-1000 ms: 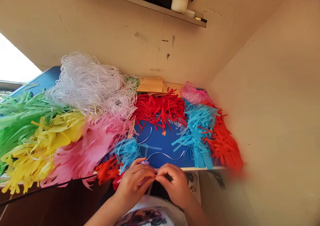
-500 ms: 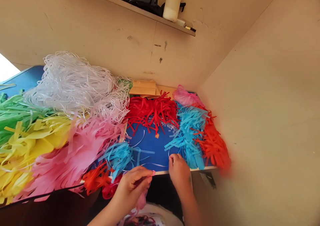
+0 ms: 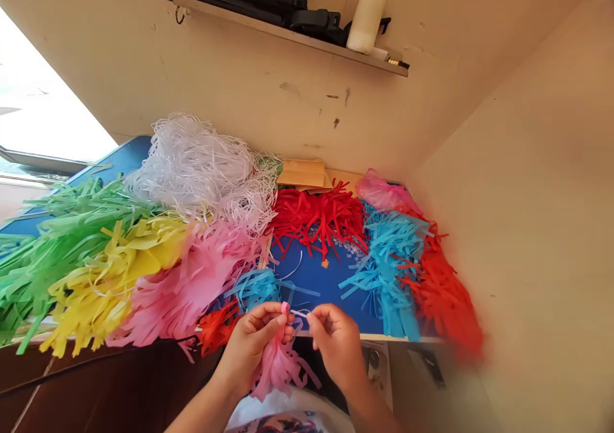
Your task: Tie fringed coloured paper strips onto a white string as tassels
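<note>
Pinched near its top loop, a pink paper tassel (image 3: pixel 279 366) hangs from my left hand (image 3: pixel 261 334), its fringe spreading below the fingers. My right hand (image 3: pixel 336 340) is closed on a thin white ribbon (image 3: pixel 300 314) that runs from the tassel's neck to my fingertips. Both hands are close together over the table's front edge. Just behind them lies a small bunch of light blue paper fringe (image 3: pixel 256 287), with orange-red fringe (image 3: pixel 218 327) to the left of my left hand.
Green (image 3: pixel 71 228), yellow (image 3: pixel 119 260) and pink fringe (image 3: pixel 201 273) lie at left. Behind them rises a white string heap (image 3: pixel 201 164). Red (image 3: pixel 321 219), blue (image 3: pixel 393 247) and orange fringe (image 3: pixel 448 299) ring the blue tabletop (image 3: pixel 307 279). A shelf (image 3: pixel 288 33) holds a white bottle (image 3: pixel 368 14).
My right hand has come in toward my left, and the ribbon between them is shorter. The pink tassel now shows more fully. The view has shifted left.
</note>
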A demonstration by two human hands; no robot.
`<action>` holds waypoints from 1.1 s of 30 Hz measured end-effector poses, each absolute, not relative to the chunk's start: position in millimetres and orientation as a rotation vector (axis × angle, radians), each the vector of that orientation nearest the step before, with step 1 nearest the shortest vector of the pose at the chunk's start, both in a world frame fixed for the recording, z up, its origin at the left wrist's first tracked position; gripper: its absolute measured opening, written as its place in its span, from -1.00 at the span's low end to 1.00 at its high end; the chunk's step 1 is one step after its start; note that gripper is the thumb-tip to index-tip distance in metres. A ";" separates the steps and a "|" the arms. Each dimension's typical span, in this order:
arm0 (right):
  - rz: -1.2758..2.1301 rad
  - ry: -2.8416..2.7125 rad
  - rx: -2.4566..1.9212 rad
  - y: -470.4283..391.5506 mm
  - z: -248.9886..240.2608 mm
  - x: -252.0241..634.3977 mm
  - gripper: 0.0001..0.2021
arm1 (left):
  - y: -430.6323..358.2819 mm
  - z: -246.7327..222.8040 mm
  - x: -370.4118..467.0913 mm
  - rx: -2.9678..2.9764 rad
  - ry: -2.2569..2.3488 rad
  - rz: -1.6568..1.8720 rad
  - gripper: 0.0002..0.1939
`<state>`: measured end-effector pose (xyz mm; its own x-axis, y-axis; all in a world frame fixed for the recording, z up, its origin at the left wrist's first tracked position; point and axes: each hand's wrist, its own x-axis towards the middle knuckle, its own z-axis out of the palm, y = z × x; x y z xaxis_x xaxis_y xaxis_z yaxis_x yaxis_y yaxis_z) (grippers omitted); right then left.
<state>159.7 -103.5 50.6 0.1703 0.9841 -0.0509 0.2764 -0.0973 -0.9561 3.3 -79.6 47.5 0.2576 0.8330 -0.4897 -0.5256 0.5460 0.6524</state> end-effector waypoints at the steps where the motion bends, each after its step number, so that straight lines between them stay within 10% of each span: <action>1: 0.958 -1.260 -1.558 -102.2 51.1 158.2 -0.77 | -79.8 47.0 2.3 0.413 0.915 0.967 -0.67; 25: 0.697 -1.434 -1.562 -106.5 56.5 153.7 -0.80 | -85.5 49.9 0.3 0.465 0.944 0.941 -0.65; 33: 0.970 -1.600 -1.403 -104.4 48.3 155.2 -0.77 | -90.9 38.0 -0.8 1.415 1.159 1.023 -0.83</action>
<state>155.2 -104.4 48.3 -0.0846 0.9939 0.0710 0.3969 0.0990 -0.9125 -0.8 -90.9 38.0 0.1835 0.9829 0.0163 0.1382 -0.0422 0.9895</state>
